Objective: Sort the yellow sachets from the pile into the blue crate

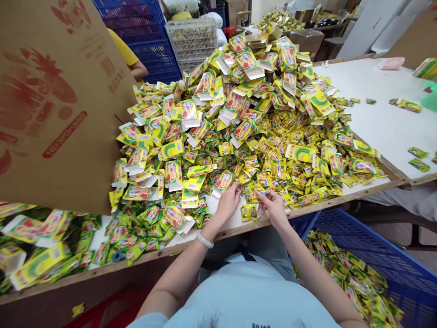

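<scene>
The worktop carries nearly everything in front of me; its wooden edge probably helps keep loose pieces from sliding onto my lap. At my left looms a big printed carton, tilted and blocking my view of what lies behind it — whether anything props it up I cannot tell. The heap rises high ahead of me, its near slope running down to the strip where I work, which I judge puts stock within easy reach.

Below the edge at my right sits a blue crate with many packets in it, handy to my right side. Farther back, stacked blue crates and a pale crate fill the space; near them a co-worker's yellow sleeve shows past the carton.

My left grip is narrow, fingertips nearly together beside the lowest boxes; I cannot tell whether anything is between them. My right grip is narrow too, at the right edge of a yellow packet between my two grips; whether it is truly pinched is unclear. Small boxes crowd close to my fingers. Smallest of all, a second packet lies flat by the edge — easily nudged by my right grip, I think.
</scene>
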### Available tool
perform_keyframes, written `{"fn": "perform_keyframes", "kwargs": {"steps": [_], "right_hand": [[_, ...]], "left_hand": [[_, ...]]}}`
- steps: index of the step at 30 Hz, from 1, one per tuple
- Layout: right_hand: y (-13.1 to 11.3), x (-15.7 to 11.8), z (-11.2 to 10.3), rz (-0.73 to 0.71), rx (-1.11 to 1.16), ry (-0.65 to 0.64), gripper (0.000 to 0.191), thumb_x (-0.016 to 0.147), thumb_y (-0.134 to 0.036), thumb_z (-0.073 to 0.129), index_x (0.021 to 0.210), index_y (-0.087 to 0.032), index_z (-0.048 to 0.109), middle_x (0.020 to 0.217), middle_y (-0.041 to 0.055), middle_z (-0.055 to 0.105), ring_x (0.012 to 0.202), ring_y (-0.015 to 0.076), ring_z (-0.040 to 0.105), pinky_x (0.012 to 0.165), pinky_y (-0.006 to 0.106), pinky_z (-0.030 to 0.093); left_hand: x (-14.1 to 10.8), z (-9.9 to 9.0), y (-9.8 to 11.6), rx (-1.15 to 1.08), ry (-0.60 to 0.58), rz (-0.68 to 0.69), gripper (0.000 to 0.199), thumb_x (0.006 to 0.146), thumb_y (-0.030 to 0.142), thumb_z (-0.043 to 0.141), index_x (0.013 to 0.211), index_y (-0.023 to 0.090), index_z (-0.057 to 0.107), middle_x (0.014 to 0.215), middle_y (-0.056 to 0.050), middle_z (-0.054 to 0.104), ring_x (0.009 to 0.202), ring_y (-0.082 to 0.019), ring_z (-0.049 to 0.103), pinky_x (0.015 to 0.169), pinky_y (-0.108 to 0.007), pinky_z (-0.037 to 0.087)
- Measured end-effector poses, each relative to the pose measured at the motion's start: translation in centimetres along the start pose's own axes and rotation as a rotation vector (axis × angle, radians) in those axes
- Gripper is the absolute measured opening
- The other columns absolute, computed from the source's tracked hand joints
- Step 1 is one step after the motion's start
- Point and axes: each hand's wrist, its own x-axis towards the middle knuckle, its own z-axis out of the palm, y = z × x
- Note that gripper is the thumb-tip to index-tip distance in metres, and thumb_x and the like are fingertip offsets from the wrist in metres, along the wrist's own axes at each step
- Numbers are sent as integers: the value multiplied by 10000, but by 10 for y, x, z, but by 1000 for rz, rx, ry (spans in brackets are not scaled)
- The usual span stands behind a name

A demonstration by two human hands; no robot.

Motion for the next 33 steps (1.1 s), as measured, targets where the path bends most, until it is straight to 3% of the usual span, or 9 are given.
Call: {"fn": "perform_keyframes", "kwargs": {"steps": [3, 7, 11, 15, 20, 23, 26, 29, 33], "right_hand": [[3, 0, -3, -27, -18, 34, 583, 521, -592, 863, 747, -221, 475, 482, -114, 457, 336, 64, 407, 306, 189, 269], [7, 0, -7, -71, -79, 28, 562, 552, -590, 849, 760, -224, 477, 560, -85, 518, 403, 77, 439, 364, 205, 342], [9, -3, -9, -148, -174, 28, 469, 587, -556, 845, 715, -201, 566, 700, -15, 585, 595, 121, 533, 513, 240, 449], [6, -7, -11, -228, -287, 33, 406, 572, -491, 874, 723, -194, 641, 946, 54, 611, 812, 177, 580, 620, 264, 476], [6, -12, -5, -240, -361, -50, 370, 694, -505, 796, 775, -205, 594, 743, 1, 593, 688, 155, 560, 634, 271, 486], [6, -17, 0, -223, -307, -46, 413, 689, -487, 801, 896, -225, 557, 776, -13, 604, 722, 157, 602, 630, 264, 520], [2, -21, -1, -62, -179, -230, 514, 664, -492, 810, 1048, -249, 569, 868, 4, 657, 785, 188, 662, 625, 305, 580], [-7, -22, -8, 55, -160, -435, 424, 690, -513, 788, 971, -225, 655, 844, 21, 691, 752, 201, 670, 620, 337, 599], [-19, -17, -24, -91, -280, -353, 313, 739, -485, 777, 794, -194, 676, 721, 11, 660, 641, 156, 600, 567, 274, 546]], "left_hand": [[-7, 4, 2, 5, 7, -13, 219, 948, 243, 512, 1132, 163, 600, 1020, -111, 685, 935, -248, 654, 871, -411, 505], [-4, 16, 6, -98, -6, -51, 193, 837, 268, 676, 989, 173, 606, 944, -75, 661, 925, -242, 617, 889, -413, 485], [3, 20, 3, -235, -13, -38, 101, 907, 290, 561, 910, 189, 571, 928, -51, 646, 863, -191, 621, 802, -338, 507], [-4, 11, 0, -383, -73, -35, 171, 964, 364, 460, 987, 204, 516, 711, 16, 602, 635, -154, 625, 610, -274, 510], [-20, -3, 8, -683, -133, -85, 324, 943, 477, 495, 1113, 202, 516, 787, -24, 657, 693, -188, 667, 616, -313, 554], [-27, -3, 14, -749, -118, -129, 421, 867, 515, 618, 1115, 178, 574, 820, -45, 685, 727, -196, 662, 647, -318, 552], [-34, 0, 19, -699, -73, -97, 334, 867, 484, 630, 942, 159, 650, 847, -64, 698, 777, -194, 656, 701, -313, 540], [-33, -9, 21, -505, -74, 48, 284, 930, 407, 560, 860, 161, 683, 880, -79, 689, 827, -204, 654, 752, -331, 542], [-7, -44, 11, 82, 29, 204, 269, 958, 157, 441, 1074, 195, 681, 1197, -144, 645, 1154, -269, 606, 965, -440, 498]]}}
